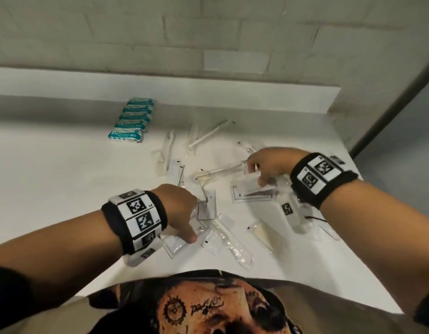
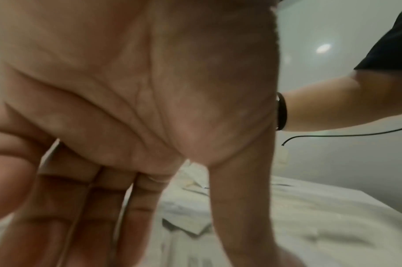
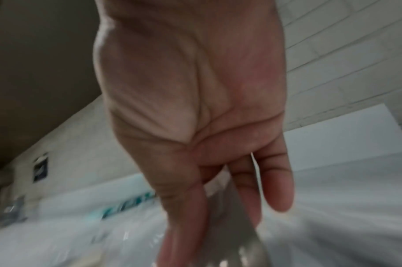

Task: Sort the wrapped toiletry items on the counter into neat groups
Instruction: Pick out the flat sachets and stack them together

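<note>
Centrally, clear wrapped sachets [image 1: 209, 227] lie scattered on bench [image 1: 52, 179]; teal packets [image 1: 132, 121] rowed upper left. Left hand [image 1: 178, 208] presses flat on sachets, fingers straight. Right hand [image 1: 268, 165] pinches wrapped toothbrush [image 1: 220, 171].

On my left the desk [image 1: 52, 165] lies bare and white, wide enough for a hand to sweep in. A row of teal packets [image 1: 131, 121] stands near the back ledge [image 1: 160, 80], which closes off the far side. The middle is crowded: clear wrapped items [image 1: 220, 237] overlap from the front edge up to the loose sticks [image 1: 208, 135]. My left hand [image 1: 179, 208] and right hand [image 1: 268, 165] both sit over that litter. The wall [image 1: 377, 68] on my right hems in the desk's corner.
</note>
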`<state>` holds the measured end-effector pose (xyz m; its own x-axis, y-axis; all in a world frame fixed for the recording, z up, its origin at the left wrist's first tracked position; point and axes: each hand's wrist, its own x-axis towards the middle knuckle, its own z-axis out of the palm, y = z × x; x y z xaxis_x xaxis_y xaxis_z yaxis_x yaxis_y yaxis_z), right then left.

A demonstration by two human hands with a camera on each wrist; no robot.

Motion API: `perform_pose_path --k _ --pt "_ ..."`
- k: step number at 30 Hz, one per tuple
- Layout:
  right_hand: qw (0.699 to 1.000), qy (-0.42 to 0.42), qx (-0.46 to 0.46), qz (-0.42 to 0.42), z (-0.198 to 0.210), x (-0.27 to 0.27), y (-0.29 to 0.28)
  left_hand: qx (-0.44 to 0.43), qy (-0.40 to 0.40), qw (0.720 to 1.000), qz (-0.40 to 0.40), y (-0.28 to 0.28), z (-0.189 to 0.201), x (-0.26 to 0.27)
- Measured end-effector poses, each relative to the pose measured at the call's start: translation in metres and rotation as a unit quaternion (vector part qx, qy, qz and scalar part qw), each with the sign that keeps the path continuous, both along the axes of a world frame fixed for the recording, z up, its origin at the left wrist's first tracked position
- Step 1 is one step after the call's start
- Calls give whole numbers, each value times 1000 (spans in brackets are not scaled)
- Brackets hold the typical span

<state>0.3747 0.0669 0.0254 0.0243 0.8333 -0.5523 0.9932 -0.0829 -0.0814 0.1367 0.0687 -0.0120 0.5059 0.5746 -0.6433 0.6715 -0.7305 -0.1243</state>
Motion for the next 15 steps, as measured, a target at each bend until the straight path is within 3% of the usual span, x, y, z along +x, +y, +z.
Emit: perform_pose_path --k 6,11,15 --pt "995 -72 61 27 -40 -20 -32 46 -94 990 94 -19 -15 -1" --pt "997 -34 55 -45 -46 -22 -41 10 -93 985 147 -23 -16 -1" --pt "996 -74 51 -27 -46 -29 -50 15 -73 988 136 -27 -14 1"
